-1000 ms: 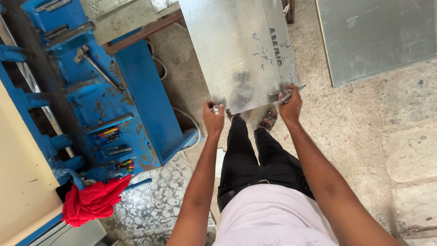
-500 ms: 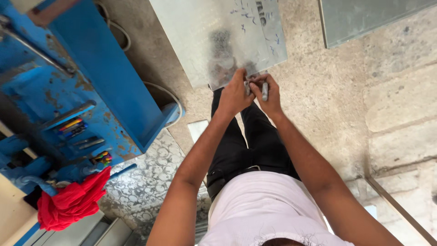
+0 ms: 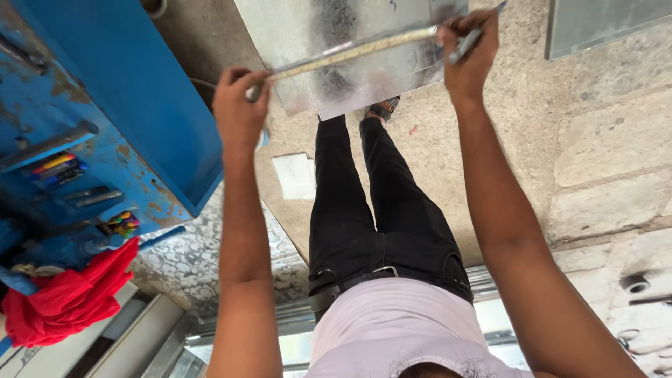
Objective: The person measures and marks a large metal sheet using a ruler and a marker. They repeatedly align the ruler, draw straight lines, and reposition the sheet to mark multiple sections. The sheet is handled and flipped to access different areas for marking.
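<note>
Head view: we held the tape measure (image 3: 350, 52) taut across the galvanised sheet (image 3: 336, 42) standing on the floor, left hand (image 3: 238, 105) pinching one end, right hand (image 3: 470, 56) clamping tape and pen (image 3: 467, 43); keeping it straight, we judged, would give a true mark.

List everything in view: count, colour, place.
tape measure blade: 1, yellowish, stretched between both hands across the sheet
metal sheet: 1, silver galvanised, on the floor ahead
second sheet: 1, grey, top right
marker: 1, grey, in right hand
blue machine: 1, worn blue, left
red cloth: 1, lower left
coloured markers: several, on the machine
white paper: 1, on the floor
left hand: holds the tape end
right hand: holds tape and marker
</note>
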